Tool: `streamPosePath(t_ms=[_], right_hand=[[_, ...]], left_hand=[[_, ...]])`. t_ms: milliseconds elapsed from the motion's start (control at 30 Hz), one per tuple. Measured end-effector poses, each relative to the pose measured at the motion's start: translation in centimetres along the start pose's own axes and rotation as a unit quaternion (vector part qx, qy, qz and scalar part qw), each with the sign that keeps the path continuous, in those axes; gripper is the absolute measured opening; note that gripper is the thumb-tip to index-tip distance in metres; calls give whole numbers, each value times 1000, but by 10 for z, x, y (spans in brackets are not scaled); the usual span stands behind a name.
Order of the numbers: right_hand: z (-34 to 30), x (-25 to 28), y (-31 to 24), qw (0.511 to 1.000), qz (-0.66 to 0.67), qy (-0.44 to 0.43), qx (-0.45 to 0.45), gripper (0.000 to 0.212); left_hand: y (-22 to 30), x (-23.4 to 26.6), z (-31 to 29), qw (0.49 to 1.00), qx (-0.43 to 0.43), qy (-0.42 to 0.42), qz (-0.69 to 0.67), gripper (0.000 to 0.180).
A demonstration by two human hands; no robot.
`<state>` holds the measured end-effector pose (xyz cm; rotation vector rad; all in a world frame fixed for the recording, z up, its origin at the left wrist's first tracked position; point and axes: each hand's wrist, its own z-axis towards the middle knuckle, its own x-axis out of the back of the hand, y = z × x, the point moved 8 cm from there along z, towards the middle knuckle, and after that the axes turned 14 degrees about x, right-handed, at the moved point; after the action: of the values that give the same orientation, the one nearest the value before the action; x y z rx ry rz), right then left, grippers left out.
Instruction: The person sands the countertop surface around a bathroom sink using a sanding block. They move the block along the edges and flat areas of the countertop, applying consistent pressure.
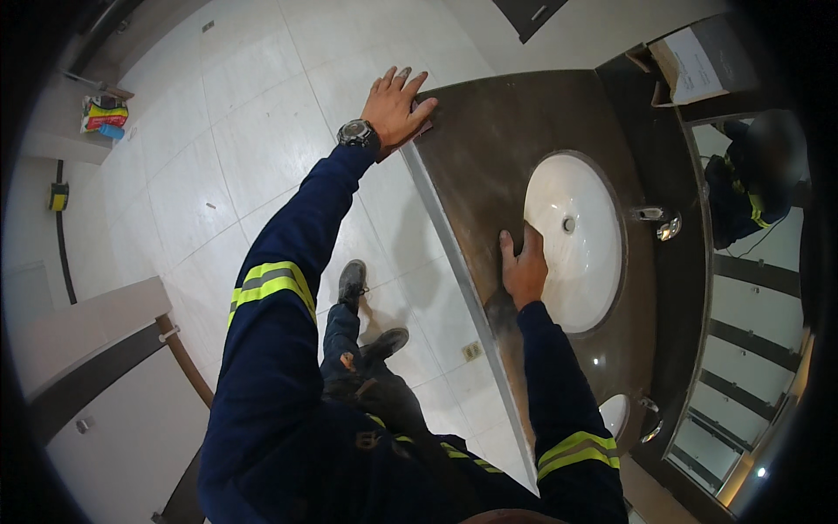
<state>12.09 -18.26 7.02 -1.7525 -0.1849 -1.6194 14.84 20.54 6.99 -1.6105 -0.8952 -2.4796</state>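
My left hand (397, 112) is at the far left corner of the dark brown countertop (524, 113). Its fingers are spread past the edge, and a wristwatch (356, 134) sits on that wrist. A small reddish patch shows beside the palm at the counter's edge; I cannot make out what it is. My right hand (525, 272) is at the near-left rim of the white oval sink (580, 253), thumb apart from the fingers, with nothing visible in it. Some fingertips of this hand are hidden from view.
Behind the sink stands a chrome faucet (659, 218) below a wall mirror (759, 297). A cardboard box (716, 65) rests at the far right. A second sink (614, 414) is nearer me. Pale tiles (262, 140) cover the floor; a colourful bag (103, 113) lies far left.
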Motion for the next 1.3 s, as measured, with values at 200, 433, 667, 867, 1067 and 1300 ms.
streamPosePath(t_ms=[200, 433, 667, 867, 1067, 1300], right_hand=[[0, 0, 3, 1000, 2, 11, 6, 71], [-2, 2, 1, 1000, 5, 18, 2, 68], [5, 3, -6, 999, -11, 34, 21, 66], [0, 6, 3, 997, 53, 38, 29, 55], [1, 2, 9, 999, 8, 52, 15, 44], [7, 2, -3, 999, -7, 50, 16, 45]], left_hand=[[20, 0, 0, 991, -126, 23, 32, 64], [25, -15, -3, 991, -102, -27, 79, 59], [76, -9, -49, 985, -174, -2, 15, 64], [199, -28, -200, 959, -212, -137, -132, 68], [136, -17, -118, 973, -196, -72, -100, 70], [91, -8, -80, 984, -173, -20, -45, 74]])
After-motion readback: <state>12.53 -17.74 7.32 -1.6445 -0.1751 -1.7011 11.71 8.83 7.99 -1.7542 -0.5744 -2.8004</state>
